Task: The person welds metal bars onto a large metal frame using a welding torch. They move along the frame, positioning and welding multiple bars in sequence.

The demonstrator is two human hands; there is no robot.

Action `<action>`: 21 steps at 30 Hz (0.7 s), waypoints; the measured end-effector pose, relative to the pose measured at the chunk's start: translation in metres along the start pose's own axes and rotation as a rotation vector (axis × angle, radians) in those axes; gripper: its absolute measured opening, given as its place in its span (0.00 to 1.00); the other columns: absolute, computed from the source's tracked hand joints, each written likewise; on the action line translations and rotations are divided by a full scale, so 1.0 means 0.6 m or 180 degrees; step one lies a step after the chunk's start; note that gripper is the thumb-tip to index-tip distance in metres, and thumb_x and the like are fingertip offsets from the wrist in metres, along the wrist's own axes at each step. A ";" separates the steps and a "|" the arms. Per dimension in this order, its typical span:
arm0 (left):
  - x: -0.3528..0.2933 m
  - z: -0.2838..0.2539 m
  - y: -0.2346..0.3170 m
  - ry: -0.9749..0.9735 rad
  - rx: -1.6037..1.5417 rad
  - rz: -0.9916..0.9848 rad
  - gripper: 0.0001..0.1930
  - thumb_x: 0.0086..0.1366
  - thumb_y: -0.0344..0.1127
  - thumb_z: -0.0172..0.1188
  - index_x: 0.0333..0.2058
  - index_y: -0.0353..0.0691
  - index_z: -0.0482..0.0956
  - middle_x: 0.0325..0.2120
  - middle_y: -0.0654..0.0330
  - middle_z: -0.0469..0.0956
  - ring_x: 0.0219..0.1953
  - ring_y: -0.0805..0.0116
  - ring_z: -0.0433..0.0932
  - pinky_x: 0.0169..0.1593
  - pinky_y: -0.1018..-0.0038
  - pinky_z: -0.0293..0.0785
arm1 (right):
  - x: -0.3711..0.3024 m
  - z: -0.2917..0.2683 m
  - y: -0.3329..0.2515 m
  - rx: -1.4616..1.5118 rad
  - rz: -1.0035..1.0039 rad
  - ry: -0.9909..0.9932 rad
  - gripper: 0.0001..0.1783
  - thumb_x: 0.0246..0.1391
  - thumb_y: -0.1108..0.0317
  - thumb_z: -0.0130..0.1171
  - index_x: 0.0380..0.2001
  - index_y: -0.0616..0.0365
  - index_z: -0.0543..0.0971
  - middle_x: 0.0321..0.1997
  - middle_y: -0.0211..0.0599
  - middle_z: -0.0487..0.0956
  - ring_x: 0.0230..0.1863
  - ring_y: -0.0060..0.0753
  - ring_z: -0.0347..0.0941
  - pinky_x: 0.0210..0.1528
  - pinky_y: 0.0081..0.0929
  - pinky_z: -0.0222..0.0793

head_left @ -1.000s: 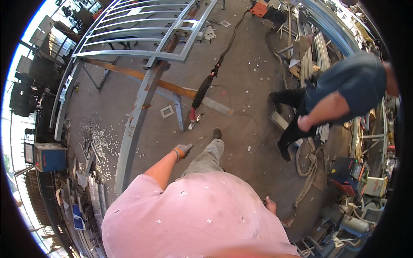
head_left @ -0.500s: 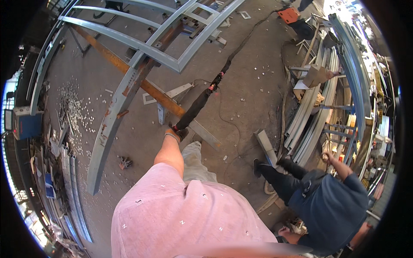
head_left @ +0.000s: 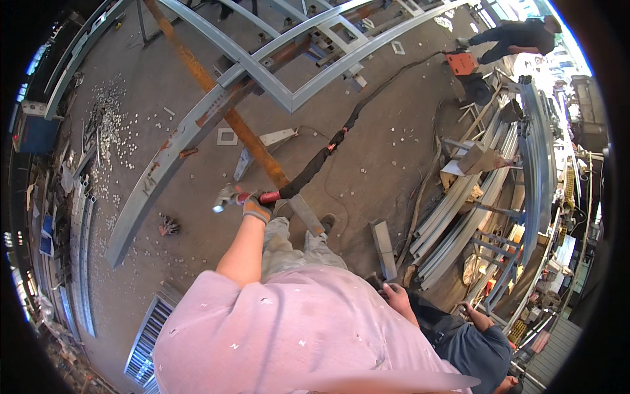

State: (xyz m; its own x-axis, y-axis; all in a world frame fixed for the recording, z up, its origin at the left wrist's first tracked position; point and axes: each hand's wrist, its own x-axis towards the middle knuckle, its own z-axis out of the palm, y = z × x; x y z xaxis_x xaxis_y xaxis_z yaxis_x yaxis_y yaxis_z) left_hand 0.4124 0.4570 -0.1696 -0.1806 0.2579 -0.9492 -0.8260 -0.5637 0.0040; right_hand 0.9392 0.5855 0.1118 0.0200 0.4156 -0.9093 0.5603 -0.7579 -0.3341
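My left hand (head_left: 256, 209), in a dark glove, is closed at the red-ended part of a black-sleeved cable (head_left: 306, 178) below the steel frame. A blurred grey tool head (head_left: 227, 197) with a bright tip sticks out to the left of this hand; its kind is unclear. From my hand the cable runs up and right across the floor. My right hand (head_left: 396, 297), bare, is by the right side of my pink shirt. Its fingers are curled around a small dark thing (head_left: 375, 282) that I cannot make out.
A galvanised steel frame (head_left: 292, 102) stands ahead, over a rusty beam (head_left: 252, 141). An orange machine (head_left: 462, 64) is at the cable's far end, with a person (head_left: 505, 41) beside it. Another person (head_left: 472, 351) is close on my right. Stacked steel profiles (head_left: 453, 217) lie at right.
My left hand has shifted slightly left and down, and the grey tool head now shows beside it. My right hand now shows clearly. The person on my right has moved lower and left.
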 end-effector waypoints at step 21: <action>-0.591 -0.002 -0.171 -0.2745 0.0788 0.1453 0.22 0.54 0.17 0.64 0.47 0.46 0.75 0.35 0.62 0.78 0.45 0.57 0.80 0.67 0.52 0.72 | 0.184 0.104 -0.543 -0.3313 -0.3802 0.1247 0.59 0.43 0.55 0.83 0.77 0.40 0.63 0.81 0.42 0.60 0.82 0.54 0.55 0.76 0.51 0.64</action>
State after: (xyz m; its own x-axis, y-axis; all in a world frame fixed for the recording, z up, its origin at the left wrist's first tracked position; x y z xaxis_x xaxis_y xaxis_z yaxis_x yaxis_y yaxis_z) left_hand 0.5615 0.4224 0.1665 -0.7514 0.5932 -0.2889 -0.6513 -0.5968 0.4686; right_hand 0.7071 0.8468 0.1049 -0.7047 0.7021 -0.1019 0.6928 0.6500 -0.3124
